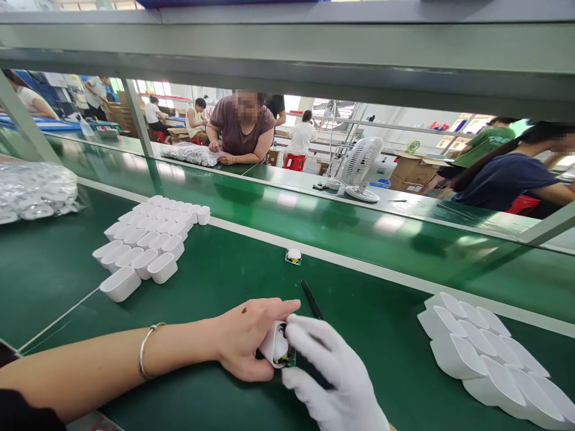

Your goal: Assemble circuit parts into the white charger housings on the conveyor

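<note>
Overhead shelf: a grey beam [287, 57] runs across the top of the frame.
Work table: its dark green top [224, 269] fills most of the lower frame.
Cups, right: a cluster of white oval cups [492, 359] stands close together at the lower right.
Cups, left: more white cups [146, 239] stand in rows left of centre.
Right hand: the gloved hand [336, 365], bottom centre, has thumb and fingers parted beside the board; whether they pinch it, I cannot tell.
Left hand: the bare hand [247, 335], lower centre, is curled around the held cup, index finger extended.
Held cup: a white cup [268, 347], tilted, its mouth towards the glove.
Circuit board: a board [291, 359] at that mouth, partly hidden.
Black tool: a slim stick [311, 297] just above the glove.
Loose board: a small board [294, 257] near centre.
</note>
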A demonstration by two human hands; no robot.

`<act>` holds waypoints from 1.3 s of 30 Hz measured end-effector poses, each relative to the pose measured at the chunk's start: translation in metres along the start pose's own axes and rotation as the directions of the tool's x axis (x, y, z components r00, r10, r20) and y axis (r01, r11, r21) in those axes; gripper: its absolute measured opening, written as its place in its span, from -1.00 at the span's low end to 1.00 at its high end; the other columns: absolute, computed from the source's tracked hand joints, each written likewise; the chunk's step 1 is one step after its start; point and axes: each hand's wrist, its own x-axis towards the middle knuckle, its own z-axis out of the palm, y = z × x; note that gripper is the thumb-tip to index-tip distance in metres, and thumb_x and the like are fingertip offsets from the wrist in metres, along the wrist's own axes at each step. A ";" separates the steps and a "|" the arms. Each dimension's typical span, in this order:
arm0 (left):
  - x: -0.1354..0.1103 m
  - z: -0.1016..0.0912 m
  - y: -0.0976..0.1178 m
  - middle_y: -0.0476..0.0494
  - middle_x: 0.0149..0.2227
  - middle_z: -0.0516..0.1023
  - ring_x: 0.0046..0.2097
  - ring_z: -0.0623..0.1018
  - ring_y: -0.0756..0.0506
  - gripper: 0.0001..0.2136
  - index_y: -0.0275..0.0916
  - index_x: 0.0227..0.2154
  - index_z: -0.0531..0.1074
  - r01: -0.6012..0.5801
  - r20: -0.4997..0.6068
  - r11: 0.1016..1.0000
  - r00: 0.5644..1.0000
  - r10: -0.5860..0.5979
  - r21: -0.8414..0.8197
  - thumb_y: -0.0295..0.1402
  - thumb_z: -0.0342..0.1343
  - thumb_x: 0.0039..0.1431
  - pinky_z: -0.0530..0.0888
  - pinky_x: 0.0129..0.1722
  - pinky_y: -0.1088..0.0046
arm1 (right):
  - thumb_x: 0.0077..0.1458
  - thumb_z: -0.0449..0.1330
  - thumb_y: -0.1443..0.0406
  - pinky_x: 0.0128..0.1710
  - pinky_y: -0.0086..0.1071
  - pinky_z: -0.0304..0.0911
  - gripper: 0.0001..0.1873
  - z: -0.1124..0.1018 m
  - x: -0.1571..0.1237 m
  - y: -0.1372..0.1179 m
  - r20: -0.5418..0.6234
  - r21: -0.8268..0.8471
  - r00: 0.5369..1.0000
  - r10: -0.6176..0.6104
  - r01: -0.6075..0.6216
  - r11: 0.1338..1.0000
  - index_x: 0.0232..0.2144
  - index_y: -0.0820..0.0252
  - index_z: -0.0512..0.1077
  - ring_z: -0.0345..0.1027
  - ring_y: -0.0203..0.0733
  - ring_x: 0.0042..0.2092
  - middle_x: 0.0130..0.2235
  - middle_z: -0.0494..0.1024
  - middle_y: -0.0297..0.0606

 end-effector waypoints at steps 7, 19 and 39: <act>0.002 -0.003 0.010 -0.11 -0.13 0.41 -0.15 0.37 -0.12 -0.08 -0.14 0.22 -0.47 -0.007 0.129 0.998 0.992 0.015 -0.066 -0.45 0.05 -0.10 0.25 -0.02 0.25 | -0.23 0.31 -0.02 -0.24 -0.30 0.29 -0.47 0.001 0.014 -0.008 0.431 0.432 0.843 0.320 -0.505 0.747 -0.25 0.19 0.44 0.33 -0.16 -0.27 -0.34 0.46 -0.25; 0.010 -0.007 0.009 -0.18 -0.21 0.49 -0.20 0.38 -0.12 -0.56 -0.25 -0.13 0.36 0.220 0.028 0.973 0.975 -0.219 -0.074 -0.27 0.27 -0.12 0.34 -0.14 0.33 | -0.22 0.30 0.01 -0.44 -0.41 0.21 -0.59 0.001 0.018 -0.018 0.243 0.392 0.823 0.514 -0.568 0.724 -0.48 0.24 0.41 0.27 -0.28 -0.45 -0.50 0.44 -0.32; 0.012 -0.013 0.004 -0.01 -0.34 0.44 -0.25 0.39 -0.07 -0.55 -0.17 -0.09 0.41 0.598 0.332 0.788 0.780 -0.530 -0.148 -0.55 0.10 -0.13 0.37 -0.20 0.46 | 0.05 0.02 0.31 -0.57 -0.37 0.08 -0.82 -0.055 0.034 0.020 -0.099 -0.740 0.876 0.472 -0.383 0.554 -0.48 0.08 0.40 0.26 -0.21 -0.56 -0.52 0.46 -0.27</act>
